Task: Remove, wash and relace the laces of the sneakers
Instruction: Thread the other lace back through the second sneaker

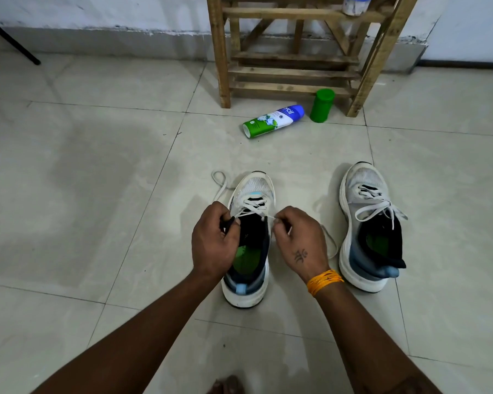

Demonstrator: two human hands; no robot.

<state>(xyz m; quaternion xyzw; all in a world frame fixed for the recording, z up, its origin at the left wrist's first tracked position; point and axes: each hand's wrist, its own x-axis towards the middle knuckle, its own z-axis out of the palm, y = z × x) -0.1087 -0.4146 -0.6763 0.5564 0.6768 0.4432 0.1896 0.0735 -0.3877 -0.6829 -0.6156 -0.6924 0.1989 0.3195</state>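
1. The loose lace end (219, 183) lies on the floor (83, 180) to the left of the near sneaker (249, 240), curling in a loop beside its toe. It runs back toward the left hand.
2. The left hand (214, 240) sits over the left side of that sneaker's throat, fingers curled and pinching there; it seems to hold the tongue edge or the lace, and I cannot tell which.
3. The near sneaker stands between the two hands, its long axis pointing straight away from the person, toe far, heel near. Its lace (252, 207) crosses only the lower eyelets, so unlacing looks partly done.
4. The right hand (296, 243) is just right of the throat, thumb and forefinger nipping a taut strand that leads left and slightly away into an eyelet. Judged from this, the next pull goes right and toward the person, out of the eyelet.
5. The second sneaker (370, 226) stands well apart on the right, parallel, fully laced, nearer the right hand.
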